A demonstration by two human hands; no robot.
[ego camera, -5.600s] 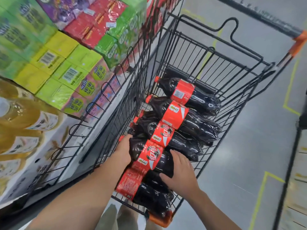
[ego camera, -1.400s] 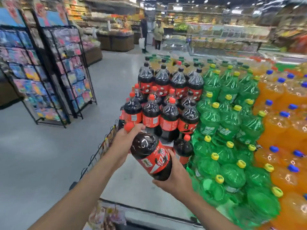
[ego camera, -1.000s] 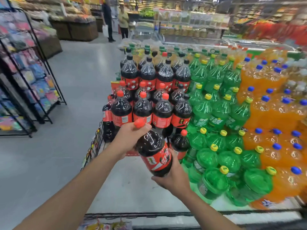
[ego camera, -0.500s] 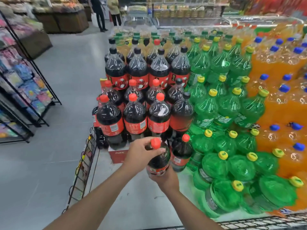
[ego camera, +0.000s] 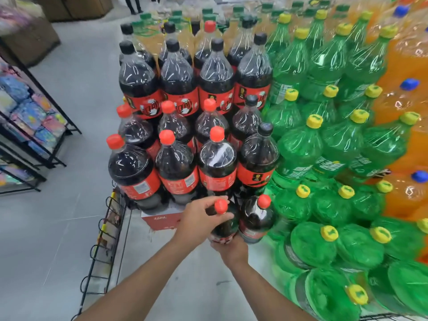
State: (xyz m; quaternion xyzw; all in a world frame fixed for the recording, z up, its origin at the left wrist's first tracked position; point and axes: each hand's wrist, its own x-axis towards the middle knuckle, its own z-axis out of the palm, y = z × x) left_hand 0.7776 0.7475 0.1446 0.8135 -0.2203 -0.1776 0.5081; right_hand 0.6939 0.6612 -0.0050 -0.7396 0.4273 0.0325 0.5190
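That full cola bottle (ego camera: 225, 225) looks heavy and slick. It's upright at the cola stack's (ego camera: 176, 163) near edge, just left of a second cola bottle (ego camera: 257, 218). The left hand (ego camera: 199, 220) has its fingers curled round the neck, and the right hand (ego camera: 231, 247) is wrapped round the base: sensible holds.

- Cola labels (ego camera: 179, 181) — white marks on red, too blurred to read.
- Green bottle labels (ego camera: 298, 170) — white lettering, unreadable.
- Red box (ego camera: 162, 221) — small print, illegible.
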